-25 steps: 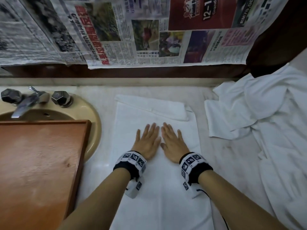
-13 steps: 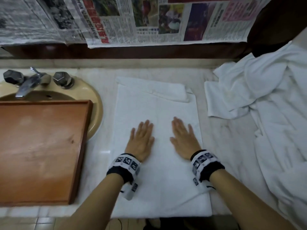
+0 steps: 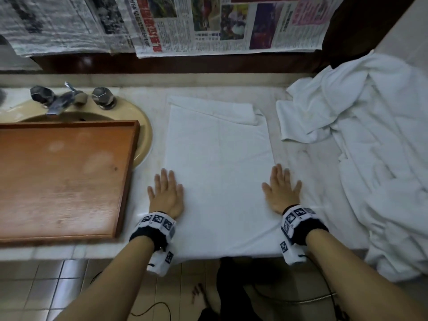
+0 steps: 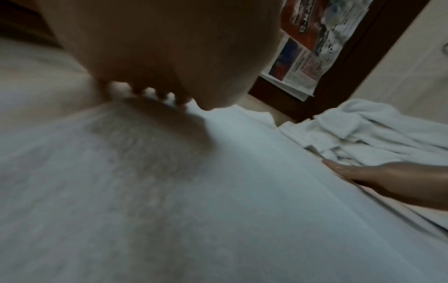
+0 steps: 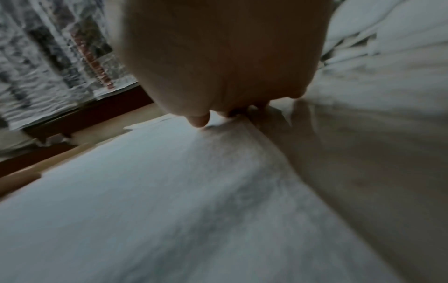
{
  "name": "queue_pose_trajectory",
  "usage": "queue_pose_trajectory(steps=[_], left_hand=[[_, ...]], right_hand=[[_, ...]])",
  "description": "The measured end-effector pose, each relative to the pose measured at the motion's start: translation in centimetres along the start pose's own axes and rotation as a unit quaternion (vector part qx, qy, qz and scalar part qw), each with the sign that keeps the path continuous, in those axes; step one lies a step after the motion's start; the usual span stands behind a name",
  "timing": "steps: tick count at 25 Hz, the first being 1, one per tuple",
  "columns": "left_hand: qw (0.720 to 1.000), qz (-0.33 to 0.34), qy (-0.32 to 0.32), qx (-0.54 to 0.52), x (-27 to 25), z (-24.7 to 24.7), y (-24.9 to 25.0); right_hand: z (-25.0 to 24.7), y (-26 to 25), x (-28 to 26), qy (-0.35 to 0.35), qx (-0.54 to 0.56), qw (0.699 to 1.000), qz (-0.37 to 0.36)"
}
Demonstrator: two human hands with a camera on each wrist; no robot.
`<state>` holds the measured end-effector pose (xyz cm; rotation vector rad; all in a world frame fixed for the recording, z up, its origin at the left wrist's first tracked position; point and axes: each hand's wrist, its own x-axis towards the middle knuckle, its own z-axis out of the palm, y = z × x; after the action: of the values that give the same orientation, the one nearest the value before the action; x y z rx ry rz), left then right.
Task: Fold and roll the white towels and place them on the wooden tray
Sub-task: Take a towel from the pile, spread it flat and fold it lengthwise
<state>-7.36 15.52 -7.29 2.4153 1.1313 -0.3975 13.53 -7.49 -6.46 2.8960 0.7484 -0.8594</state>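
Two hands flat, palms down, fingers straight, on the folded white towel (image 3: 217,177) spread on the marble counter (image 3: 308,158): left hand (image 3: 166,195) pressing its left edge, right hand (image 3: 281,193) its right edge, gripping nothing. Far end of the towel has a strip turned back. Wooden tray (image 3: 62,179) sits just left of it, across the sink (image 3: 139,117), nothing on it. Pile of loose white towels (image 3: 370,147) heaped at right, near but apart. Newspaper sheets (image 3: 162,22) hang on the wall behind.
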Motion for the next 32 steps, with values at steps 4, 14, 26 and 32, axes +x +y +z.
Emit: queue_pose_trajectory(steps=[4, 14, 26, 32], left_hand=[[0.974, 0.217, -0.055, -0.029, -3.9, 3.3, 5.5], [0.985, 0.172, 0.018, 0.021, -6.2, 6.1, 3.0], [0.991, 0.086, 0.09, 0.054, -5.5, 5.0, -3.3], [0.997, 0.069, 0.014, -0.027, -2.8, 2.9, 3.4]], right_hand=[[4.4, -6.4, -5.6, 0.004, -0.044, 0.967, -0.251], [7.1, -7.2, -7.5, 0.058, -0.031, 0.974, -0.219], [7.3, 1.7, -6.0, 0.122, -0.031, 0.991, -0.048], [4.2, -6.0, -3.4, 0.061, 0.026, 0.994, -0.087]])
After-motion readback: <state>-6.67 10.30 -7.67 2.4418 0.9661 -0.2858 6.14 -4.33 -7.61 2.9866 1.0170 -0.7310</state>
